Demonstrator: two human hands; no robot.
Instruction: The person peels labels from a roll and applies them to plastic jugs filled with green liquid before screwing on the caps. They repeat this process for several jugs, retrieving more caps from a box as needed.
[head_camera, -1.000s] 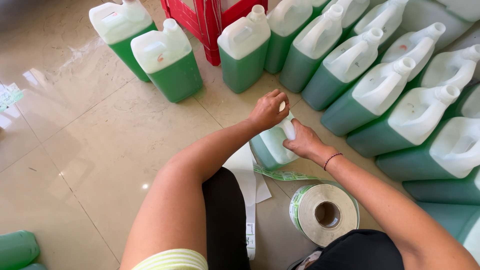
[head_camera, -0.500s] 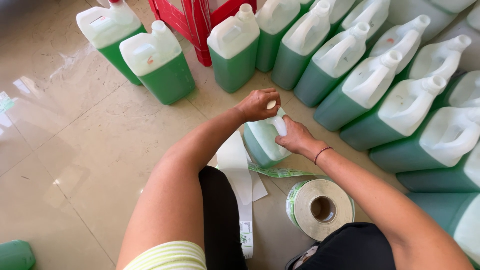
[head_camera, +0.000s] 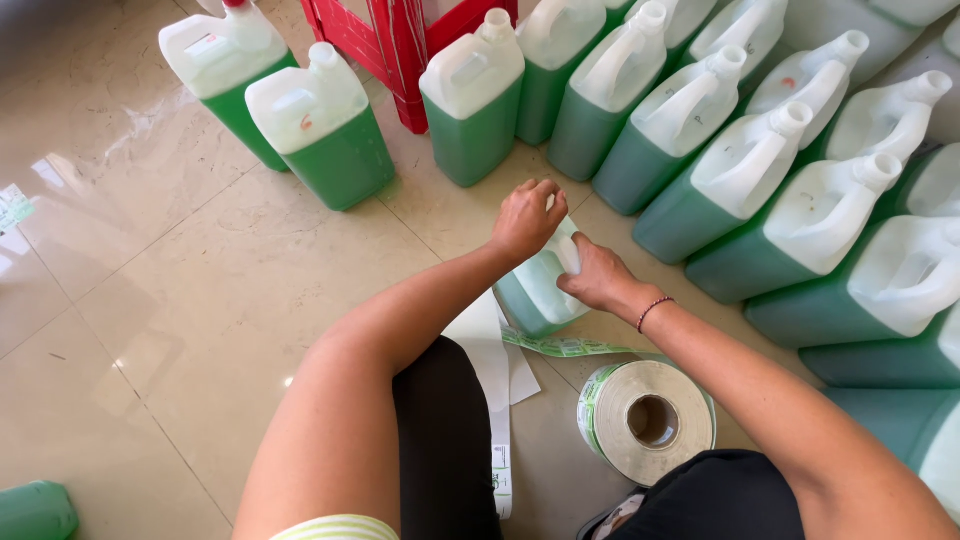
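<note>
1. Fingers (head_camera: 540, 195) of left hand (head_camera: 527, 218) curl onto jug (head_camera: 540, 290) top; right hand (head_camera: 597, 275) fingers press flat on its side.
2. Jug sits on floor (head_camera: 180, 290) between knees, label roll (head_camera: 650, 420) near.

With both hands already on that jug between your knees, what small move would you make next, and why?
Probably smooth the right hand down the side of the jug, while the left hand steadies its top. Both hands rest on it, the label roll lies beside it with a loose strip trailing over; whether a label is fully stuck is hidden.
</note>
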